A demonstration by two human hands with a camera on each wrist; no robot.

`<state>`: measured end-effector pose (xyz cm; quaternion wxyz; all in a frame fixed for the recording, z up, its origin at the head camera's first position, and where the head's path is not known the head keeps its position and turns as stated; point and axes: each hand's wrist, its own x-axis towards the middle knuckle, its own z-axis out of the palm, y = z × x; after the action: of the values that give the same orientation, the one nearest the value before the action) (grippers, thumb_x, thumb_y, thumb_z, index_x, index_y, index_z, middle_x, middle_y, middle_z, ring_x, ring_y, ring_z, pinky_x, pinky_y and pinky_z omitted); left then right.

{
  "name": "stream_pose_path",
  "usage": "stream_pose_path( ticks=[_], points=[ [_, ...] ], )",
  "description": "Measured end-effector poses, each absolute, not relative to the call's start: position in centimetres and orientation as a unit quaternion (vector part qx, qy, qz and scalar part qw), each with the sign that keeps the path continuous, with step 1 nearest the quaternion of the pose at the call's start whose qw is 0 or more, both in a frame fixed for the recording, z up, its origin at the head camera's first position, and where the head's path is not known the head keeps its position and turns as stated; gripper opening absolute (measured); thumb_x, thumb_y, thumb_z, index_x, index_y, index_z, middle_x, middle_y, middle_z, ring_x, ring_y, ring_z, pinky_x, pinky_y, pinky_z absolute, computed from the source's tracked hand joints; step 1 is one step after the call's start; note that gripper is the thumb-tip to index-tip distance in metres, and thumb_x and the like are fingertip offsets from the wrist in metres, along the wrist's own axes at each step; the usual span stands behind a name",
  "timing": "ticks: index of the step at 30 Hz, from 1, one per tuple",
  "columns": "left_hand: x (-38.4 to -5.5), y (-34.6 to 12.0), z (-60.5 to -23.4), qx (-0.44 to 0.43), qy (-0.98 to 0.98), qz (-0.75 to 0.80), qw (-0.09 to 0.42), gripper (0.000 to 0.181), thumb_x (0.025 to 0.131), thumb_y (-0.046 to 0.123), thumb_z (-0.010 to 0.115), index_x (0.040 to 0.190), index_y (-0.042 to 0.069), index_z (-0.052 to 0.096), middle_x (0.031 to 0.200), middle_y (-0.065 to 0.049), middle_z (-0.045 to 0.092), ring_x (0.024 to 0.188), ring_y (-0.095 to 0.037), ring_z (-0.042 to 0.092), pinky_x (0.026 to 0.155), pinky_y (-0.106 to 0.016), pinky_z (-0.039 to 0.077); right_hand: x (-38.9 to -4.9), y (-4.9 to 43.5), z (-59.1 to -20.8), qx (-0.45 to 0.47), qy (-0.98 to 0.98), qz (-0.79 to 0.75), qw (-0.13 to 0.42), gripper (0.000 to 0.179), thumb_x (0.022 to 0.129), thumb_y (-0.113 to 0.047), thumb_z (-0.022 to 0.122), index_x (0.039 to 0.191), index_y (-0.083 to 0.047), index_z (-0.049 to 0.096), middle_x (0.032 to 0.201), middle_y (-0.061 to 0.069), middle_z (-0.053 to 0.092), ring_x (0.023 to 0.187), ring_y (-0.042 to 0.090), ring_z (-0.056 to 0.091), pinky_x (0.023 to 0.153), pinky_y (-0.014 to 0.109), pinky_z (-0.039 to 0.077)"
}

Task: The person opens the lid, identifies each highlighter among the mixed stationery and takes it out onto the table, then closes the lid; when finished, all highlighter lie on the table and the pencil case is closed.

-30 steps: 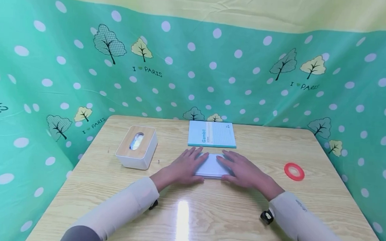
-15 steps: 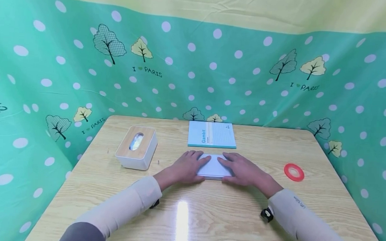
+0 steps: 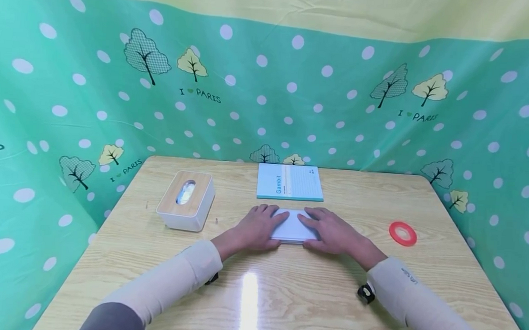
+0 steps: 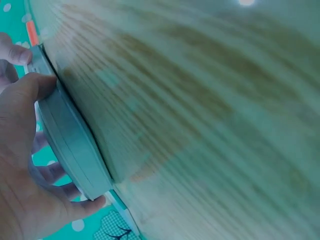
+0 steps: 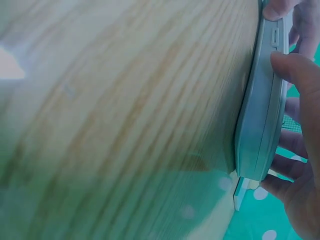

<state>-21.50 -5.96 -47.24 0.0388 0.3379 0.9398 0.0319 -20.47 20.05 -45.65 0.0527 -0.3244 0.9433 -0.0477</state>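
Note:
A flat white rectangular case point(image 3: 293, 228) lies on the wooden table between both hands. My left hand point(image 3: 255, 228) grips its left end, thumb at the near side and fingers round toward the far side. The right end is held the same way by my right hand point(image 3: 333, 232). In the left wrist view, the case's side point(image 4: 70, 132) shows a lengthwise seam, with the thumb pressed on it. A small slot in the near side, by the right thumb point(image 5: 287, 65), shows in the right wrist view. Both palms cover the ends of the case.
Behind the case lies a light blue notebook point(image 3: 290, 182) marked "Gambit". A white tissue box with a wooden top point(image 3: 191, 193) stands at the left, and a red tape roll point(image 3: 395, 233) lies at the right. A green dotted curtain point(image 3: 231, 113) hangs beyond the table point(image 3: 302, 296).
The fingers of my left hand, stretched forward a second ago, have drawn back and bent round the case. My right hand stays nearly still, and the case remains in place.

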Motion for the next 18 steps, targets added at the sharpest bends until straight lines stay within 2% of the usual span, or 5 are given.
stream_pose_path(
  ticks=[12, 18],
  points=[
    [-21.39, -5.75, -47.11, 0.332, 0.942, 0.033, 0.04, 0.081, 0.09, 0.053, 0.065, 0.16, 0.024, 0.034, 0.159, -0.013, 0.04, 0.14, -0.034, 0.044, 0.115, -0.056, 0.042, -20.69, 20.16, -45.31, -0.33, 0.941, -0.043, 0.069, 0.076, 0.094, -0.056, 0.065, 0.156, -0.019, 0.042, 0.161, 0.017, 0.041, 0.145, 0.04, 0.042, 0.118, 0.057, 0.04],
    [-21.83, -6.42, -46.98, 0.337, 0.939, 0.055, 0.053, 0.085, 0.089, 0.056, 0.07, 0.16, 0.025, 0.034, 0.159, -0.012, 0.041, 0.141, -0.034, 0.044, 0.116, -0.053, 0.041, -21.01, 20.16, -44.89, -0.325, 0.941, -0.051, 0.082, 0.075, 0.094, -0.058, 0.064, 0.156, -0.02, 0.043, 0.161, 0.015, 0.041, 0.146, 0.038, 0.042, 0.118, 0.054, 0.04]
  ],
)
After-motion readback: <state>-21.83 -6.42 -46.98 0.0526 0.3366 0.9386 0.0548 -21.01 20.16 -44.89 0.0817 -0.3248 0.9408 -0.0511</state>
